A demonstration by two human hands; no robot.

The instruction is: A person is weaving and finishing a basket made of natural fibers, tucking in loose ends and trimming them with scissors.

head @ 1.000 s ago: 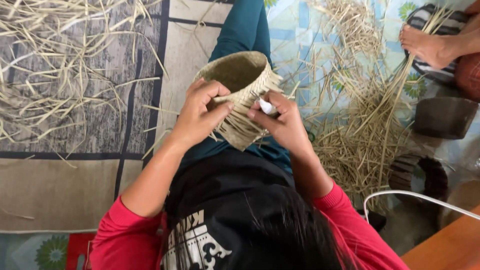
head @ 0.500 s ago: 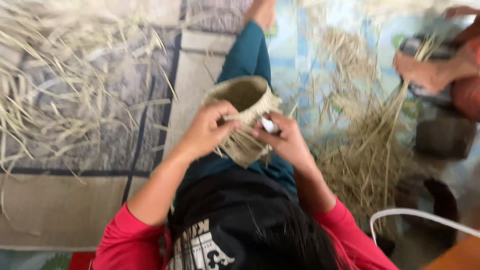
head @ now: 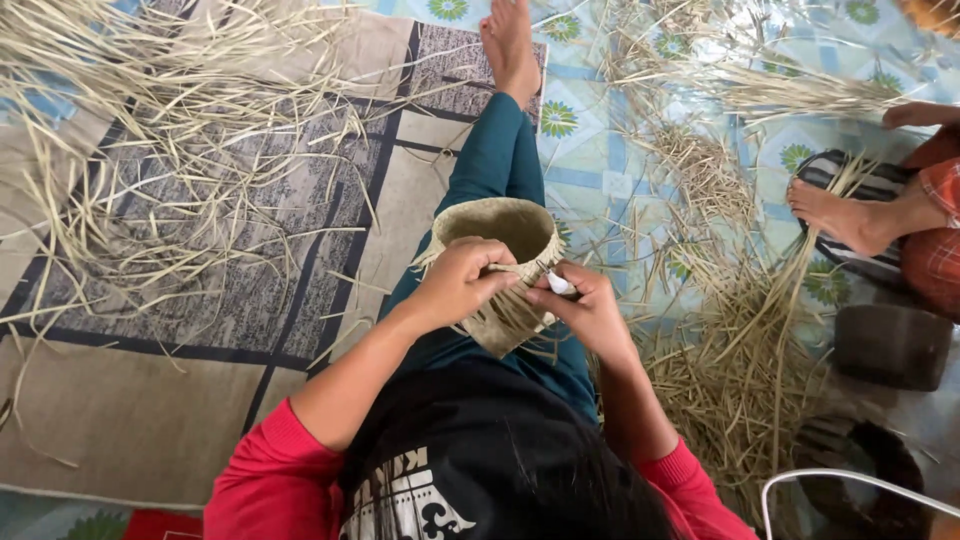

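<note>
the woven basket [head: 503, 262] sat on the person's lap, over the teal trouser leg [head: 497, 165], roughly in the middle of the view. it was a small round thing of pale straw, lying tilted so its open mouth faced up and away from the person, toward the outstretched foot [head: 510, 45]. its long axis ran from the lap out along the leg, with loose strand ends hanging off the near side.

the left hand [head: 462, 282] was curled tight over the near rim, fingers gripping the weave. the right hand [head: 590, 310] was pinched closed on a small white tool [head: 559, 284], held right against the rim beside the left hand.

all this was on the floor. a grey and beige patterned mat [head: 250, 290] lay to the left, covered in scattered straw strips [head: 150, 130]. to the right was a light blue flowered sheet [head: 610, 150] with a heap of straw [head: 740, 360]. another person's bare foot [head: 850, 218] rested at the right edge.
</note>
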